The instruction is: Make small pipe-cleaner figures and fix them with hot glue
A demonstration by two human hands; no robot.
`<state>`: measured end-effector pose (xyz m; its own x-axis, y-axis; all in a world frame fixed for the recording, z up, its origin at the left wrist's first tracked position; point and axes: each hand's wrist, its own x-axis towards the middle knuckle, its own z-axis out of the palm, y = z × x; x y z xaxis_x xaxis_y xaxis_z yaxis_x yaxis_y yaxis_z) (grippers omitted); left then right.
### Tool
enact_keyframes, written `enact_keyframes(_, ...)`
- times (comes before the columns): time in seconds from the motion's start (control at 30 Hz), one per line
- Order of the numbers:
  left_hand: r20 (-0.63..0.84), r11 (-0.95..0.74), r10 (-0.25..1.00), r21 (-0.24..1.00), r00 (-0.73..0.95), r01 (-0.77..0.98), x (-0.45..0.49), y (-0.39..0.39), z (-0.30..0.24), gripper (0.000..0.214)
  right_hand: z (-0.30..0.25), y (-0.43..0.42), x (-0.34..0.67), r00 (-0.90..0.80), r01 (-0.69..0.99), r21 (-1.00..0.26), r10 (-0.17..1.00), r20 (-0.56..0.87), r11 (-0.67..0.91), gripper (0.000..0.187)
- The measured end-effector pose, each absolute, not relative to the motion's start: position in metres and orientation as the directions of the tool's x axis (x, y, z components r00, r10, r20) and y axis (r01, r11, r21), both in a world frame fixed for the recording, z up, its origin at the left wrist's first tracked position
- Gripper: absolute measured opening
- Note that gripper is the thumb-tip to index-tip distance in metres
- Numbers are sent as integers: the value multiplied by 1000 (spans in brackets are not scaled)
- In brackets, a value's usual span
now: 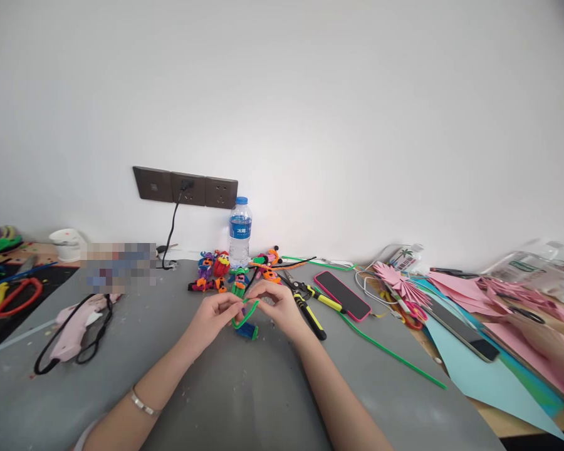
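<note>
My left hand (pixel 215 316) and my right hand (pixel 278 307) meet over the grey mat (pixel 178 376), both pinching a green pipe cleaner (pixel 243 314) bent into a loop between them. A small blue piece (pixel 247 331) hangs or lies just under the loop. Several small pipe-cleaner figures (pixel 220 272) in orange, red and purple stand just beyond my hands. A long straight green pipe cleaner (pixel 390 352) lies to the right of my right forearm.
Yellow-handled pliers (pixel 310 307) and a phone in a pink case (pixel 342 294) lie right of my hands. A water bottle (pixel 240 232) stands by the wall. A pink glue gun (pixel 78 322) lies left. Pink and blue paper sheets (pixel 489 369) cover the right side.
</note>
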<state>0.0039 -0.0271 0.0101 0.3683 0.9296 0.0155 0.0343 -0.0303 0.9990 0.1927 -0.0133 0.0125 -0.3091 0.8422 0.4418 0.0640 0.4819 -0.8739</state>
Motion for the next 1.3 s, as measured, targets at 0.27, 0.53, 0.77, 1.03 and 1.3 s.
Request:
enact_keyframes(0.27, -16, 28, 919, 999, 394, -25, 7, -30, 5, 34, 12, -16, 189, -207, 243, -764, 802, 560, 597, 12)
enact_keyframes(0.53, 13, -21, 954, 999, 298, 25, 3, -25, 2, 38, 15, -14, 196, -338, 57, -910, 866, 368, 410, 17)
enact_keyframes(0.77, 69, -119, 948, 982, 311, 145, 1, -25, 5, 35, 17, -15, 200, -480, -133, -986, 864, 152, 100, 26)
enact_keyframes(1.03, 63, -123, 928, 982, 367, 141, 1, -27, 5, 39, 18, -15, 205, -542, -141, -990, 834, 104, 32, 24)
enact_keyframes(1.3, 50, -87, 904, 994, 425, 68, 5, -34, 11, 35, 15, -14, 206, -607, -163, -986, 791, 74, -32, 23)
